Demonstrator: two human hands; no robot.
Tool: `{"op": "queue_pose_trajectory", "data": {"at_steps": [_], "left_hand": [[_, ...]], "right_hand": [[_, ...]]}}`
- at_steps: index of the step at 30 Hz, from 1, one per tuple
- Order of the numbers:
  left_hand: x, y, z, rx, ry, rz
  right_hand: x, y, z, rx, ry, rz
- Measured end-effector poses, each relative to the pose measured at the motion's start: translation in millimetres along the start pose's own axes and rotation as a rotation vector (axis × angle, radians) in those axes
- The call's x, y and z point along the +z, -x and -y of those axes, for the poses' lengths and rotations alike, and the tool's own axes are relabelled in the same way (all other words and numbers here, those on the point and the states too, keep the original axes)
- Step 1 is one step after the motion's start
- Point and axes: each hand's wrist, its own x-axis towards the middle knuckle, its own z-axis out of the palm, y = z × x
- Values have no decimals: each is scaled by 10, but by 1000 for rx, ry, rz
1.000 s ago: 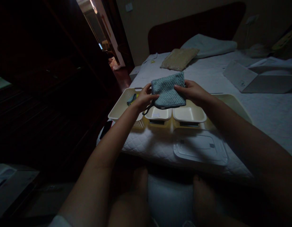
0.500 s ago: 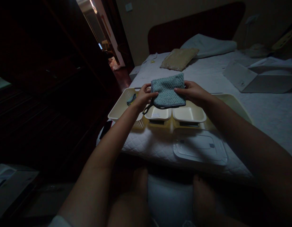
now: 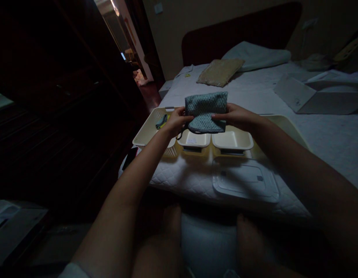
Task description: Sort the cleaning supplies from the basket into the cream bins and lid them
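Observation:
A teal textured cleaning cloth (image 3: 206, 112) with a dark edge and a hanging loop is held up between my hands, above the bins. My left hand (image 3: 178, 120) pinches its left side, thumb on the near face. At the right side my right hand (image 3: 237, 116) grips it, thumb in front and fingers hidden behind. Below the cloth stand two small cream bins (image 3: 232, 141) side by side; the left one has a pale paper in it. Left of them, a perforated cream basket (image 3: 142, 133) contains a folded teal and yellow cloth (image 3: 161, 121).
A clear plastic lid (image 3: 245, 179) lies on the quilted bed (image 3: 170, 173) near its front edge. Another pale bin (image 3: 286, 127) is partly behind my right forearm. A phone (image 3: 129, 157) lies at the left corner. Farther back are a beige cushion (image 3: 221, 72) and an open white box (image 3: 332, 96).
The cloth has shifted and tilted slightly, with its loop hanging closer to my left hand. My right thumb has slid a little inward and down. Both hands keep their grip.

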Motion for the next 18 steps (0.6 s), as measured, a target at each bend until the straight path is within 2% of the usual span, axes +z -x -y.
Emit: {"op": "queue_pose_trajectory", "data": {"at_steps": [10,18], "left_hand": [[-15,-8,-33,-14,32,-42],[-6,-14,-66,-49,34,-72]], "right_hand": [[-3,-37,-17,-29,-77,-56],[-18,16,33,88,-106,-85]]}}
